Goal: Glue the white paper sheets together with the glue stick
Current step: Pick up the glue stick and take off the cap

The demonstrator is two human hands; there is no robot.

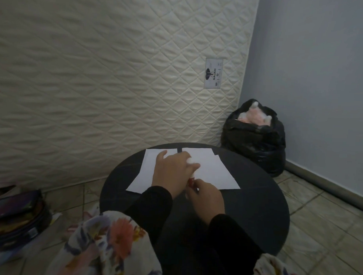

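Observation:
White paper sheets lie side by side on the far half of a round black table: a left sheet and a right sheet. My left hand rests over the middle of the sheets, its fingers closed on the blurred white part of the glue stick. My right hand is just below it, over the sheets' near edge. Its fingertips pinch the stick's red end. The two hands touch, and motion blur hides whether the stick is capped.
An upright quilted mattress stands behind the table. A full black bag sits in the corner at the right. A dark pencil case lies on the tiled floor at the left. My floral-clothed lap is below the table's near edge.

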